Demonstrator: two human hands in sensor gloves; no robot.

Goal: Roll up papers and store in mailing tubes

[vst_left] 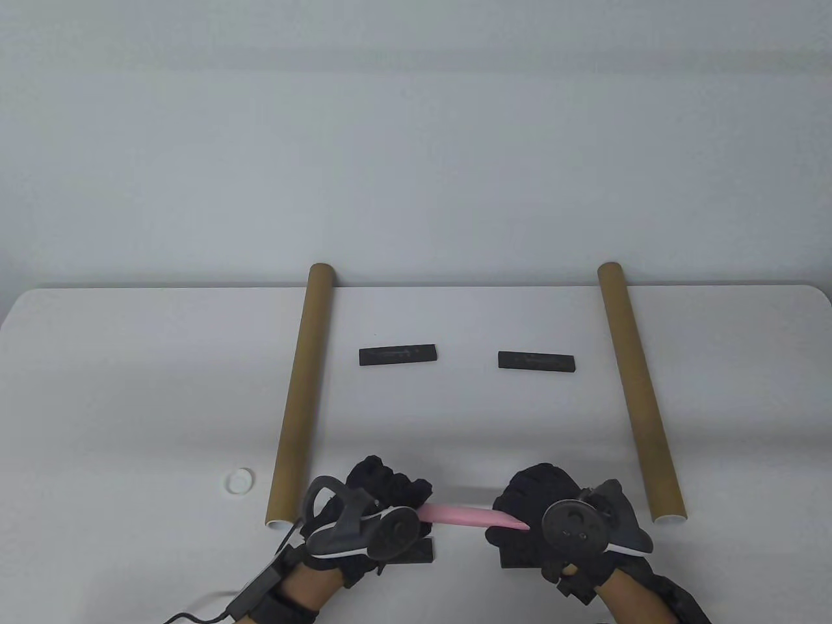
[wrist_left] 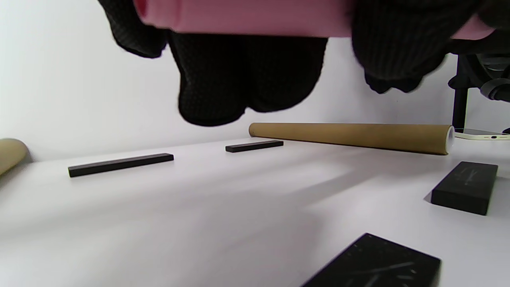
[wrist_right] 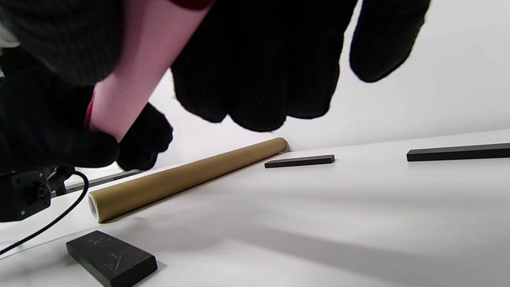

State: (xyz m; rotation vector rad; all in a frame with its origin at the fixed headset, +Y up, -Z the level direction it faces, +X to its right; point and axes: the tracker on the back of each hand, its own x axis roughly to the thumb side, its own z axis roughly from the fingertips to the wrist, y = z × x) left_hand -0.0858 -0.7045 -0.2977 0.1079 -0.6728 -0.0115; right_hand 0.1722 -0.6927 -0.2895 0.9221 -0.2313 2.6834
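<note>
Both hands' fingers (wrist_left: 247, 79) curl round pink roll (vst_left: 465, 517); white cap (vst_left: 240, 481) only in table view.

Black knit gloves, grey disc-ended trackers, black cable (vst_left: 257, 580) at left wrist.

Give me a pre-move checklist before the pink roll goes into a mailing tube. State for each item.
1. Pink paper roll rolled tight: ok.
2. Left hand and right hand both grip the roll: ok.
3. Roll lifted off the table: ok, per the left wrist view.
4. Left tube near end open: ok; white cap lies beside it.
5. Right tube near end open: ok.
6. Roll fits the tube bore: cannot tell.
</note>
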